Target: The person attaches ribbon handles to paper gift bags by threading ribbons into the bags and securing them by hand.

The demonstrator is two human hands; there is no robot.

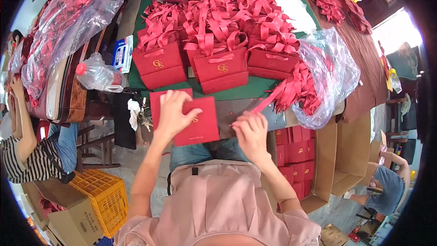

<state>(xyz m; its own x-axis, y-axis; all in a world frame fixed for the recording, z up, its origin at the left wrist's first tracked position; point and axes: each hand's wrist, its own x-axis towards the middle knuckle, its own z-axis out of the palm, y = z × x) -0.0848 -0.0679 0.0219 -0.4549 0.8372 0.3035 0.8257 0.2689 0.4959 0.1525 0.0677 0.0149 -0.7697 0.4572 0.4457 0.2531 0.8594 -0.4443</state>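
My left hand (172, 115) grips a small red paper bag (202, 127) with gold print, its fingers over the top part and the thumb spread to the right. The bag is held over the near edge of the table. To the right, my right hand (251, 132) pinches the end of a red ribbon (264, 103). That ribbon stretches up toward a bundle of red ribbons (297, 89) spilling from a clear plastic bag (330, 75). Rows of upright red gift bags (221, 68) with ribbon handles stand just beyond my hands.
A clear plastic bottle with a red cap (100, 74) lies at left beside a blue-and-white packet (122, 54). Below right, an open cardboard box (324, 164) contains stacked red bags. A yellow crate (101, 196) stands at lower left. Other people work at both sides.
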